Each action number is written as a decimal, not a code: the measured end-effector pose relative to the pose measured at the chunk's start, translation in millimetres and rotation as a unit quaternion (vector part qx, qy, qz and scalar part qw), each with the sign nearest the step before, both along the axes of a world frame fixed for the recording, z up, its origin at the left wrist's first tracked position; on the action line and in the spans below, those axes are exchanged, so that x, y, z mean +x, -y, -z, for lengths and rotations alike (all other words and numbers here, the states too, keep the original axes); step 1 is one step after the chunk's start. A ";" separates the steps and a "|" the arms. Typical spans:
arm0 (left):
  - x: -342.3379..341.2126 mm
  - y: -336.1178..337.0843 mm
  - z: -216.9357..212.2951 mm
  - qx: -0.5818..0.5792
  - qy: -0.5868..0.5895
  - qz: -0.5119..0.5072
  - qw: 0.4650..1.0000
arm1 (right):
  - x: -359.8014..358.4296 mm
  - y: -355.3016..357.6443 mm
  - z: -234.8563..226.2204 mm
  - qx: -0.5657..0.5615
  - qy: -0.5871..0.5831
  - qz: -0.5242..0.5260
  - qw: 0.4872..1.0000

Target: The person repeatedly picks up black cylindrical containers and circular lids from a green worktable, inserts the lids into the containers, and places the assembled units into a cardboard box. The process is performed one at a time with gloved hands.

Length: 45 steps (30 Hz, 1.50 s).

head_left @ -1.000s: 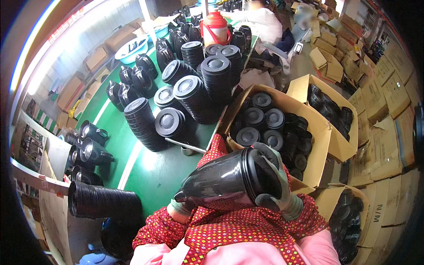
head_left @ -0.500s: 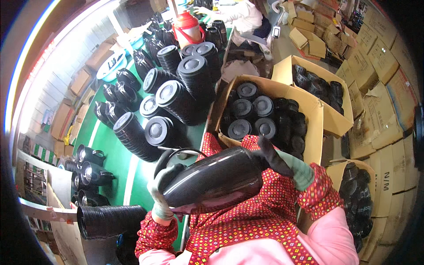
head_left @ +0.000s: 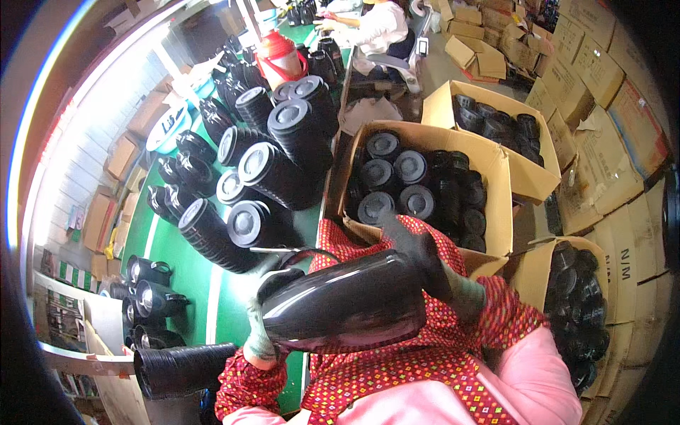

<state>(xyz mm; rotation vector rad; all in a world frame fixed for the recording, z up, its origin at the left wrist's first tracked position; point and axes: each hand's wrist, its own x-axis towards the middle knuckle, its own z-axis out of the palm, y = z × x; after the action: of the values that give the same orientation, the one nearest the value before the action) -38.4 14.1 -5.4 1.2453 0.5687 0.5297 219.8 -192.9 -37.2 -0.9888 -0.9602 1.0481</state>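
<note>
A glossy black jug (head_left: 343, 301) lies tilted on its side in front of my red patterned apron. My left hand (head_left: 261, 322), in a pale glove with dark fingers, grips its left end, where a curved black handle rises. Over the right end lies my right hand (head_left: 425, 258), gloved the same way and smeared by motion, its fingers wrapped round that end. The undersides of both hands are hidden. Just beyond the jug, on the green table (head_left: 188, 273), stand several stacks of round black lids or bases (head_left: 244, 223).
Cardboard boxes (head_left: 511, 212) of black parts stand to the right. A lying black stack (head_left: 180, 368) and black jugs (head_left: 152, 301) are at left. Farther back are a red and white thermos (head_left: 278, 57) and a seated person (head_left: 386, 28). Stacked cartons (head_left: 623, 234) line the right side.
My right hand has shifted left and farther over the jug's right end. The jug is slightly lower. The whole view has turned a little, so the surroundings sit farther left.
</note>
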 end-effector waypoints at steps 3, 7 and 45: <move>-7.4 -12.7 51.3 0.153 -0.037 0.030 0.987 | -15.2 0.5 -27.7 0.124 0.113 0.102 0.981; 41.7 5.1 -38.6 0.507 -0.005 -0.041 0.861 | -13.4 3.7 -3.0 -0.026 -0.228 0.074 0.970; 37.4 8.0 57.4 0.312 -0.144 0.316 0.884 | 138.9 -41.0 34.3 -0.160 0.008 -0.144 0.977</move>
<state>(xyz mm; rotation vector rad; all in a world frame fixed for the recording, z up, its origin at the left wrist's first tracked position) -1.0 6.1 -62.7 2.0412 0.1949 -0.0528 358.7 -151.9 -71.5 -1.1420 -0.9857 1.4735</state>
